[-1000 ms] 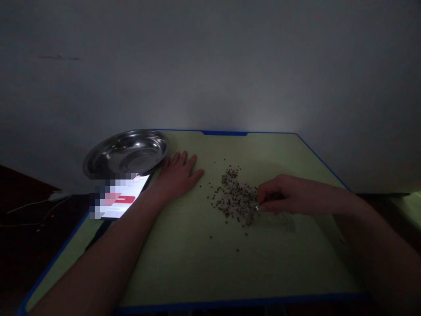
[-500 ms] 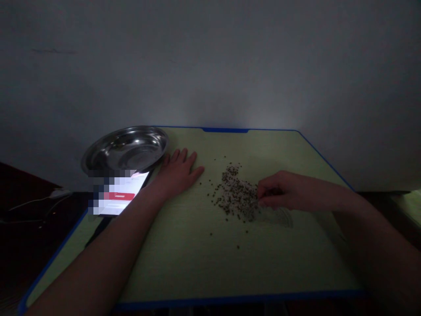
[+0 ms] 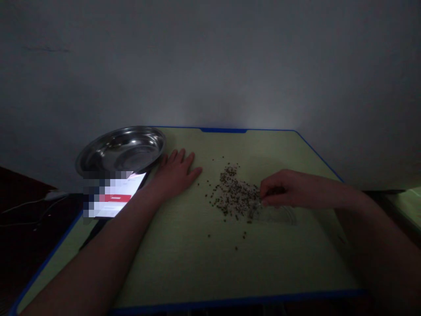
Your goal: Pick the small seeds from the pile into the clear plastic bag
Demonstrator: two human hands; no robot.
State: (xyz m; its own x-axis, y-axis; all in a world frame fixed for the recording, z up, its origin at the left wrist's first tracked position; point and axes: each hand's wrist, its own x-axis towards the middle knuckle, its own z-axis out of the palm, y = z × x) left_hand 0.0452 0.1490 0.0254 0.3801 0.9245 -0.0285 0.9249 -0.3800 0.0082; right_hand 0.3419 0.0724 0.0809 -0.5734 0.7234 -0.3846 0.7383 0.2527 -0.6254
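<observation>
Grains [image 3: 235, 193] on table [image 3: 184, 263], left hand [image 3: 175, 174] to their left, right hand [image 3: 279, 188] at their right edge, bowl [image 3: 103, 151] at table's far left corner, phone [image 3: 120, 198] before bowl, wall [image 3: 210, 66] behind table

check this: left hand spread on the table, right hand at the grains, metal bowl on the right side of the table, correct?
Wrong side: the head view shows the metal bowl on the left of the table, not the right. The left hand is spread on the table and the right hand is at the grains.
</observation>
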